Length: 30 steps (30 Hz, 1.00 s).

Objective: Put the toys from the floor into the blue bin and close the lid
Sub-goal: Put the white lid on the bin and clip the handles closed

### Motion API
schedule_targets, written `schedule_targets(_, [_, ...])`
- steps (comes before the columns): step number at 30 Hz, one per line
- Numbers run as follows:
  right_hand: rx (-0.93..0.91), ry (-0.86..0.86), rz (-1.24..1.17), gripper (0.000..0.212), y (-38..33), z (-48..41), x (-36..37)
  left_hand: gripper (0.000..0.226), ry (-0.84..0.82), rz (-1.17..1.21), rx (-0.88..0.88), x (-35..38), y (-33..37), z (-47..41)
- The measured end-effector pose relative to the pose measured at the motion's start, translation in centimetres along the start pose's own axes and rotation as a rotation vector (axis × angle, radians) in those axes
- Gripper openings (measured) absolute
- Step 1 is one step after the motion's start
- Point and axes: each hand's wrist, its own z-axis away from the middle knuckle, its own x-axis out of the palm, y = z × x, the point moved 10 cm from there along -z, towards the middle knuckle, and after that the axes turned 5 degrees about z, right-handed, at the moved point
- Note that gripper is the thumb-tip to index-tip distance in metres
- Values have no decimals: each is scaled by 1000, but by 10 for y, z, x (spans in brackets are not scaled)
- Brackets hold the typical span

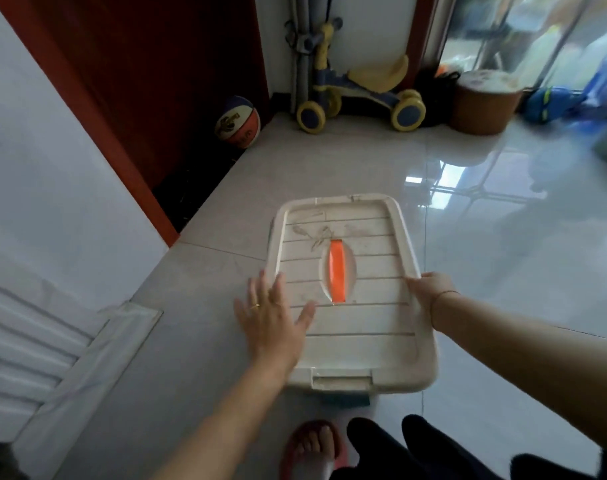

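A cream lid (pixel 360 344) with an orange handle (pixel 337 276) in its middle recess lies flat on top of the bin. Only a sliver of the bin's blue body (pixel 347 400) shows under the near latch. My left hand (pixel 272 315) lies flat, fingers spread, on the lid's left edge. My right hand (pixel 430 289) curls its fingers over the lid's right rim. No loose toys lie on the floor near the bin.
A basketball (pixel 238 122) sits by the red-brown door frame at the back left. A yellow-and-blue ride-on toy (pixel 360 95) and a round brown stool (pixel 483 102) stand against the far wall. White folded bedding (pixel 35 341) is at the left. My sandalled foot (pixel 315 448) is just below the bin.
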Motion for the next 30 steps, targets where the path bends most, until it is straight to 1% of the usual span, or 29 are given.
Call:
schedule_targets(1, [34,10,69,34,6,-6,4,85,-25,24,-161,1,-28,-13])
schedule_targets(2, [49,35,132,35,8,-13,7,91,-82,106,-299,9,-54,-25])
schedule_targets(3, [57,50,148,36,9,-17,11,96,-171,260,-432,26,-74,-32])
schedule_targets(4, [51,27,110,35,12,-23,19,101,-274,469,-545,49,-86,-35])
schedule_targets(5, [33,-9,55,35,14,-27,28,101,-341,651,-628,66,-88,-33])
schedule_targets(6, [7,-46,37,34,15,-30,36,95,-354,741,-667,74,-88,-31])
schedule_targets(7, [-13,-86,59,32,16,-32,41,82,-312,725,-668,72,-86,-31])
schedule_targets(9, [-95,-134,131,26,7,-40,41,60,-167,675,-661,67,-82,-29])
schedule_targets(10, [-152,-126,167,26,-2,-46,35,55,-117,688,-681,69,-77,-22])
schedule_targets(12, [-249,-92,252,33,-19,-62,21,54,-54,768,-764,82,-60,1])
schedule_targets(14, [-272,-43,433,42,-28,-74,6,52,-56,882,-873,108,-38,30])
schedule_targets(15, [-261,-4,542,46,-29,-75,-3,47,-83,957,-922,124,-23,44])
schedule_targets(17, [-276,88,706,56,-31,-70,-20,39,-231,1101,-1006,155,10,66])
schedule_targets(20, [-342,209,813,81,-12,-34,-49,44,-606,1223,-1043,185,63,90])
schedule_targets(21, [-311,251,799,89,5,-22,-61,45,-730,1235,-1037,190,80,97])
schedule_targets(22, [-237,290,741,96,24,-8,-77,46,-833,1246,-1013,195,96,103])
schedule_targets(23, [-112,294,629,104,54,-6,-87,48,-917,1248,-983,199,110,109])
schedule_targets(24, [52,273,462,112,88,-9,-95,53,-979,1240,-945,202,122,113])
schedule_targets(25, [247,188,231,119,124,-10,-91,60,-1034,1232,-911,202,132,117])
schedule_targets(26, [401,65,-11,122,151,-11,-77,71,-1107,1210,-878,201,139,123])
schedule_targets(27, [461,-57,-214,117,166,-15,-60,82,-1218,1157,-829,198,145,131])
schedule_targets(28, [435,-133,-309,103,171,-22,-51,89,-1349,1072,-732,191,148,139])
schedule_targets(29, [370,-142,-357,90,173,-30,-51,89,-1441,967,-595,180,148,140])
schedule_targets(30, [322,-123,-357,86,174,-35,-56,81,-1452,906,-465,168,146,130])
